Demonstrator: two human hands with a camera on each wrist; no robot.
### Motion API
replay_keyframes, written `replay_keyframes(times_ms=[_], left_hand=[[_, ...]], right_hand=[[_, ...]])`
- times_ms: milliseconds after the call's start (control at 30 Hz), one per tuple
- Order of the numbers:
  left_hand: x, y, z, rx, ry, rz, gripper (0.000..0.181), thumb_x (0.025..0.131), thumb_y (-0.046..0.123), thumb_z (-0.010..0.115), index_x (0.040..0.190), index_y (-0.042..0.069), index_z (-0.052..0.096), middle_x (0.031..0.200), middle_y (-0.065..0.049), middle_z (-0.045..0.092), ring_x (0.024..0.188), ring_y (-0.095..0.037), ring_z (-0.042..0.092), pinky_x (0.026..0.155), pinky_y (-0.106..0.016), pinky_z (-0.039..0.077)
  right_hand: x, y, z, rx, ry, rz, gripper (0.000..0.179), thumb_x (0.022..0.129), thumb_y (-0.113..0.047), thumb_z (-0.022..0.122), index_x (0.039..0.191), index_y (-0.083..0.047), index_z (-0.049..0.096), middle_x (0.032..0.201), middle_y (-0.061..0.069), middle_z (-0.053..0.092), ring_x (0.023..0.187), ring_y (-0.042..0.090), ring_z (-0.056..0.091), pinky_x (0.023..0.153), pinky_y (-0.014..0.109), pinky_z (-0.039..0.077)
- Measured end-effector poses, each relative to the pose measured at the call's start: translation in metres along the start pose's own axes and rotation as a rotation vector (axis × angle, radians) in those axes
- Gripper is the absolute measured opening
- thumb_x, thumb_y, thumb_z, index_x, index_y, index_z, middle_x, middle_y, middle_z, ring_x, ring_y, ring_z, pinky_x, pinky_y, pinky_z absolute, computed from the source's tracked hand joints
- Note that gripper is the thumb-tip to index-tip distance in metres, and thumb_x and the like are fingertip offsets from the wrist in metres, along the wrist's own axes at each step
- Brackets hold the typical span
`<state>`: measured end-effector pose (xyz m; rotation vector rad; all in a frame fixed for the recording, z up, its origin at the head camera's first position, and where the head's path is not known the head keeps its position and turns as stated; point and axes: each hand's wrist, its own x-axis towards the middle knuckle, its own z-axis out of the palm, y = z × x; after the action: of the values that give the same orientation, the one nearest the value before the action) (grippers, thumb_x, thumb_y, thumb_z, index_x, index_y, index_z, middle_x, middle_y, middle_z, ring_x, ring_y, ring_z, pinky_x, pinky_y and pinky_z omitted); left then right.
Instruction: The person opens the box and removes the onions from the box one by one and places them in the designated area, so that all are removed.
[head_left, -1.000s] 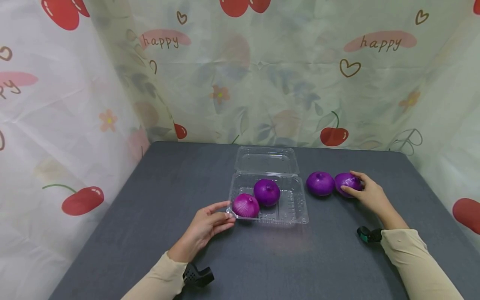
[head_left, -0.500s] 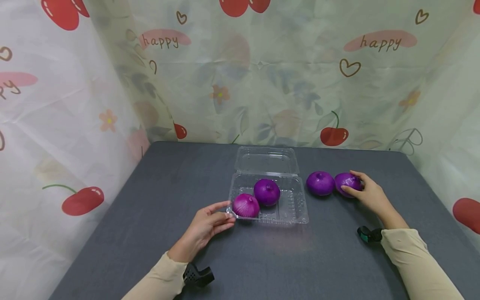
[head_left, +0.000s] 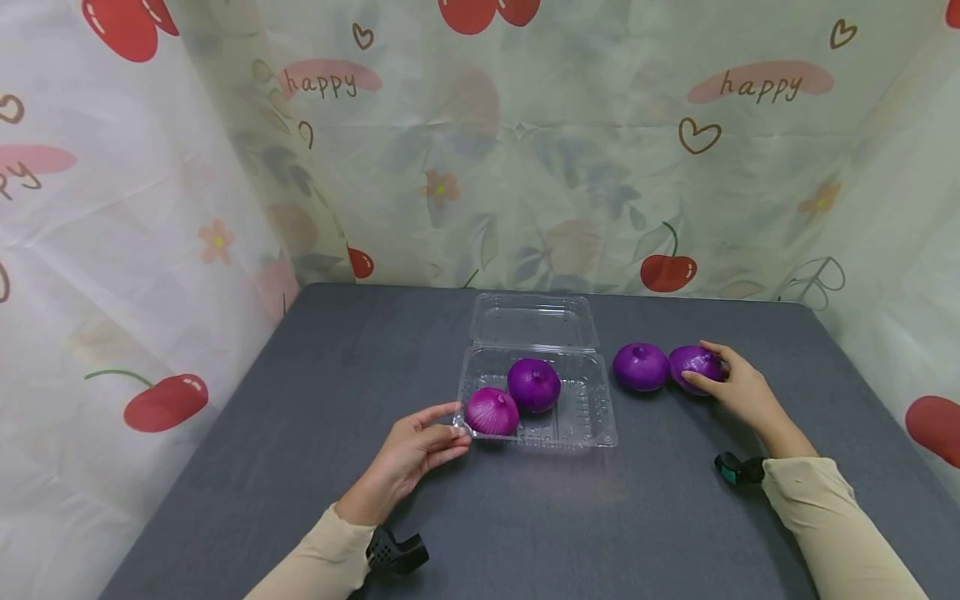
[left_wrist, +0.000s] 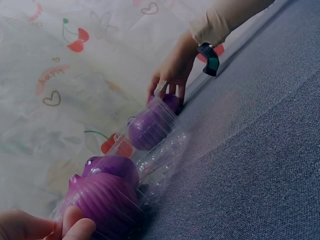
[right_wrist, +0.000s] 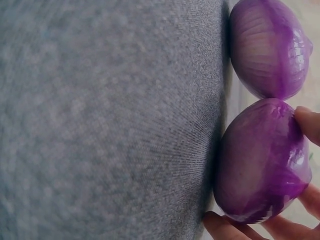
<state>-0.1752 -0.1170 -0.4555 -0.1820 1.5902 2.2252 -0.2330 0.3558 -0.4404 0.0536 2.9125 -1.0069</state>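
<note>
Head view: I see left hand [head_left: 408,450] pinching clear container [head_left: 581,421] at its near-left corner; lid [head_left: 534,322] folded back, on side away from that hand. Ridged onion [head_left: 491,412] inside, just beyond left fingertips; smoother onion [head_left: 534,386] also inside, close beside it, farther from hand. Right hand [head_left: 742,396] grasps outer onion [head_left: 688,367] between thumb and fingers, on desk [head_left: 600,533]. Right wrist view shows me loose onion [right_wrist: 270,47] touching grasped one; it sits left of right hand, between that hand and container.

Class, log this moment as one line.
left hand: pinches container corner | right hand: grips rightmost onion | lid: open | inside: two onions
</note>
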Motion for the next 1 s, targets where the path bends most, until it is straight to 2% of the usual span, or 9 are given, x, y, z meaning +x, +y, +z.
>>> replay_keyframes(times_ms=[267,1000], left_hand=[[0.0005,-0.0001,0.0005,0.004,0.0,0.005,0.048,0.09,-0.008,0.058,0.137,-0.002,0.049,0.086,-0.01,0.071,0.08,-0.018,0.072,0.079,-0.034,0.061],[0.0,-0.0001,0.0004,0.007,0.006,0.002,0.048,0.09,-0.008,0.058,0.137,-0.002,0.049,0.086,-0.01,0.071,0.08,-0.018,0.072,0.079,-0.034,0.061]], right_hand=[[-0.0002,-0.0008,-0.0017,-0.006,-0.018,0.003,0.09,0.092,-0.056,0.055,0.153,-0.002,0.017,0.146,0.04,0.025,0.127,0.058,0.033,0.097,0.072,0.037],[0.0017,0.0001,-0.0034,0.008,-0.038,0.02,0.093,0.091,-0.057,0.056,0.154,-0.003,0.014,0.148,0.039,0.022,0.13,0.058,0.03,0.099,0.073,0.035]])
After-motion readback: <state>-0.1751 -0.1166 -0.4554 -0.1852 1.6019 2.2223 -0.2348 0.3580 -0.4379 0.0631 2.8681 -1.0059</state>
